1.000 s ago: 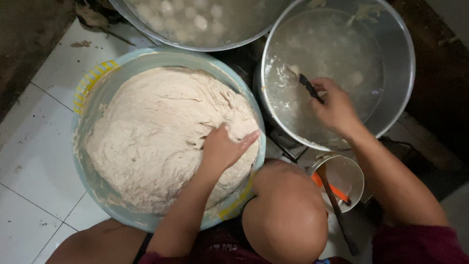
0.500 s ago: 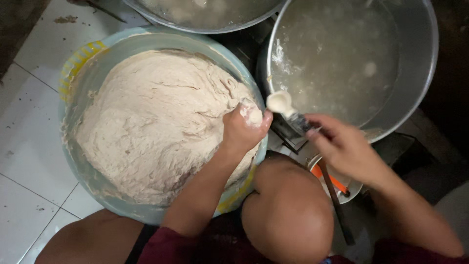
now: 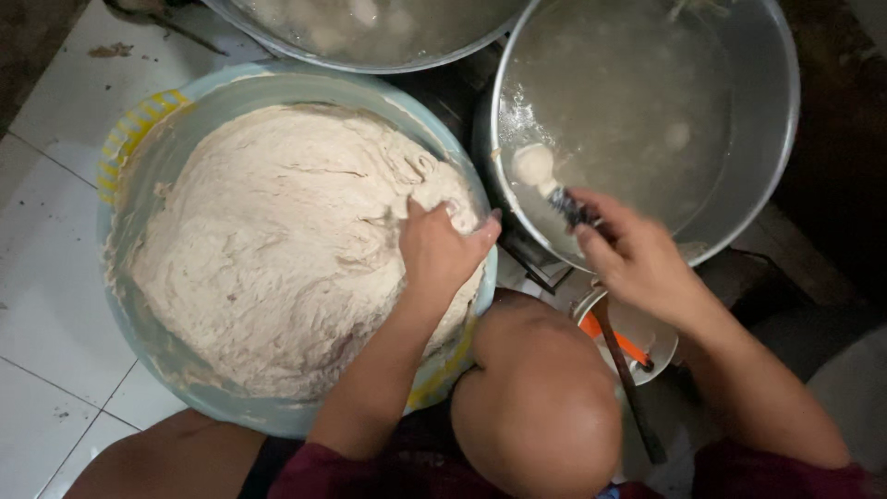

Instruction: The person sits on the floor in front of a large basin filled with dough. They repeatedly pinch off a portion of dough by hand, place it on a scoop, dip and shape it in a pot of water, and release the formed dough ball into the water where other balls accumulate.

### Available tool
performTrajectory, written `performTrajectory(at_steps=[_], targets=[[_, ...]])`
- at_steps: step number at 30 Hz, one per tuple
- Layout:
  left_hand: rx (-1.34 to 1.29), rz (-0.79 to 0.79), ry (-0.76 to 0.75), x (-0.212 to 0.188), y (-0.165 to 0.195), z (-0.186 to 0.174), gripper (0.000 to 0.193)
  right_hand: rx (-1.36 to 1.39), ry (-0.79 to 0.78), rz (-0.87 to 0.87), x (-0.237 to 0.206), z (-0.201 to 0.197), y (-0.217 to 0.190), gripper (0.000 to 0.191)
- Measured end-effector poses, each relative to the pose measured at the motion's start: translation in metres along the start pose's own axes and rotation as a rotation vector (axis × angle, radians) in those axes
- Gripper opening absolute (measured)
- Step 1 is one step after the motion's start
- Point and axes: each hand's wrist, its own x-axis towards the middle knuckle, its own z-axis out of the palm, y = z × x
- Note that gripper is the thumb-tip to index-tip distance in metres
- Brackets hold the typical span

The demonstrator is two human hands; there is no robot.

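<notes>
A big pale-blue basin (image 3: pixel 148 152) holds a large mound of pale dough (image 3: pixel 268 240). My left hand (image 3: pixel 439 249) presses into the dough at the basin's right edge, fingers curled into it. My right hand (image 3: pixel 633 259) grips a spoon (image 3: pixel 554 189) with a ball of dough on its tip, held just over the near rim of a metal pot (image 3: pixel 767 120) filled with cloudy water. A few dough balls float in that water.
A second metal pot (image 3: pixel 370 32) with floating balls sits at the top. A small bowl (image 3: pixel 661 337) with an orange-handled tool and a dark stick stands by my right knee (image 3: pixel 536 407). White floor tiles (image 3: pixel 46 277) lie left.
My right hand has carried the spoon with its dough ball from beside the basin to over the pot's water. My left hand has dug back into the dough.
</notes>
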Motion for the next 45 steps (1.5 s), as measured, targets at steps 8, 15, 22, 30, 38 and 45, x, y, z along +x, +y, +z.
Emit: performTrajectory(at_steps=[8, 15, 22, 30, 38, 45], targets=[[-0.424, 0.074, 0.028, -0.007, 0.001, 0.003, 0.024, -0.112, 0.196, 0.042, 0.012, -0.013, 0.001, 0.041], [-0.629, 0.018, -0.025, -0.010, 0.008, 0.008, 0.029, -0.053, -0.012, -0.203, -0.022, 0.017, -0.010, 0.042], [-0.280, -0.034, -0.188, -0.004, 0.010, 0.003, 0.030, 0.134, -0.215, 0.048, -0.018, 0.017, -0.004, 0.045], [-0.060, -0.056, -0.126, -0.009, 0.008, -0.006, 0.052, -0.140, 0.135, -0.222, 0.010, -0.006, 0.026, 0.050], [-0.507, -0.051, -0.008, -0.016, -0.001, 0.008, 0.029, 0.106, 0.039, 0.146, -0.002, -0.011, 0.014, 0.050], [-0.570, 0.072, -0.089, -0.020, -0.002, 0.009, 0.026, -0.040, -0.046, -0.415, -0.026, 0.022, -0.005, 0.049]])
